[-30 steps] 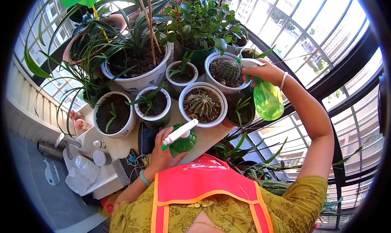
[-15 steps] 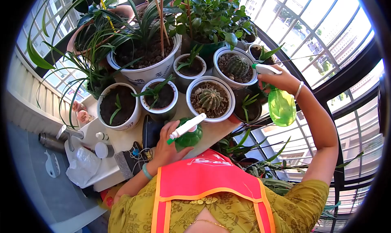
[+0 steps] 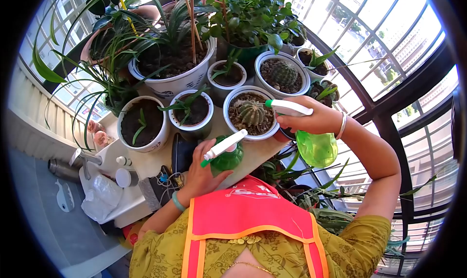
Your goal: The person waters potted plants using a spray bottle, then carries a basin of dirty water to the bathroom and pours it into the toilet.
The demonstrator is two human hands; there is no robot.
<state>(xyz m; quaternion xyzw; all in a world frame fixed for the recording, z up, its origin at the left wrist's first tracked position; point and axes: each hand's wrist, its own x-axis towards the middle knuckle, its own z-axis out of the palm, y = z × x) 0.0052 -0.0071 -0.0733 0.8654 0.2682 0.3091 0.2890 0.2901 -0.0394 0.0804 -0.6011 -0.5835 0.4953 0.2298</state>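
My right hand [image 3: 318, 116] is wrapped round the neck and trigger of a light green spray bottle [image 3: 317, 150]. Its white head points left, with the green nozzle close to a round cactus [image 3: 252, 113] in a white pot [image 3: 228, 127]. My left hand [image 3: 200, 170] curls round the side of a darker green spray bottle [image 3: 232, 159], which stands on the table below that pot. This bottle's white head slants down to the left, over the fingers. Behind the front cactus, another cactus [image 3: 284, 73] grows in a similar white pot.
White pots with seedlings [image 3: 140, 126] stand to the left on the table [image 3: 258, 157]. Large leafy plants [image 3: 243, 15] fill the back. A black case [image 3: 182, 154] and a cable [image 3: 168, 182] lie by my left hand. Left is a sink [image 3: 109, 156]; window bars [image 3: 374, 105] rise on the right.
My right hand has brought the light green spray bottle left and slightly downward, from beside the rear cactus to beside the front one. My left hand stays at the darker bottle.
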